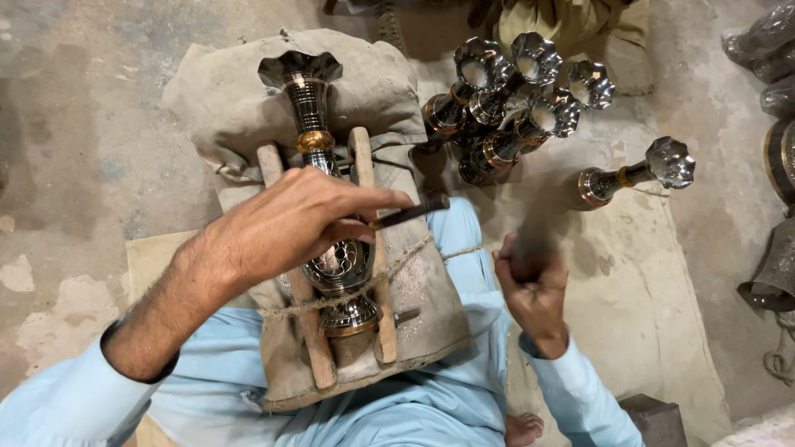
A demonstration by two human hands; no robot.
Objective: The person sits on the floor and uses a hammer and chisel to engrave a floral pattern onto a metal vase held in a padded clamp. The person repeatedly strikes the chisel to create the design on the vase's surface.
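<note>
While the left hand [302, 219] pinches a thin dark chisel [410, 213] against the engraved metal vase [327, 190], lying centre frame between two wooden rails [368, 248] on a cloth pad [248, 99], the right hand [530, 281] is fisted around a blurred hammer [542, 211] (mid-swing). Best keep the tip steady, strikes light. Finished vases [513, 99] sit upper right.

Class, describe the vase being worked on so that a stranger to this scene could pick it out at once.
Start at the sackcloth cushion on the person's lap. Two wooden slats tied with twine lie on it, and the vase rests lengthwise between them under the left hand. Unlike the vases grouped on the floor, it lies cradled alone, with a rod-like tool held against it.
</note>
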